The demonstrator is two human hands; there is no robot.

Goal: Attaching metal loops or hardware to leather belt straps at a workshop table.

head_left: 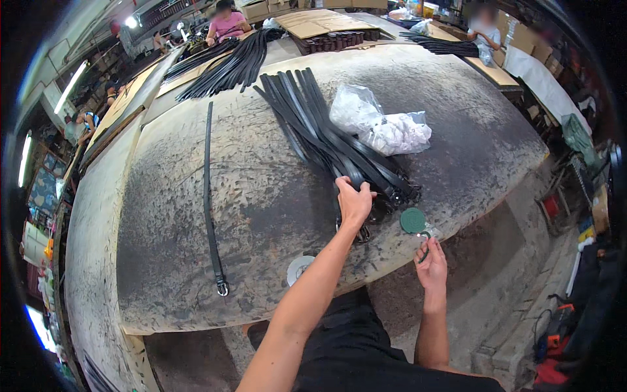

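Note:
A bundle of black belts [307, 124] lies fanned across the worktable, with buckles gathered at its near right end. My left hand [354, 201] reaches to the bundle's near part, its fingers closed on a belt there. By the table's front edge, my right hand [432, 262] pinches a small dark green hook-like piece [424, 253] with a bit of clear plastic. A green disc [412, 221] shows just beyond those fingertips; whether it is joined to the piece I cannot tell. A single black belt [209, 196] lies lengthwise to the left, its silver buckle toward me.
Clear plastic bags with white contents [385, 124] sit right of the bundle. A pale disc [300, 270] lies near the front edge, partly behind my left forearm. More belts [228, 65] and stacked cardboard [326, 25] stand at the back. Other people work beyond the worktable [163, 261].

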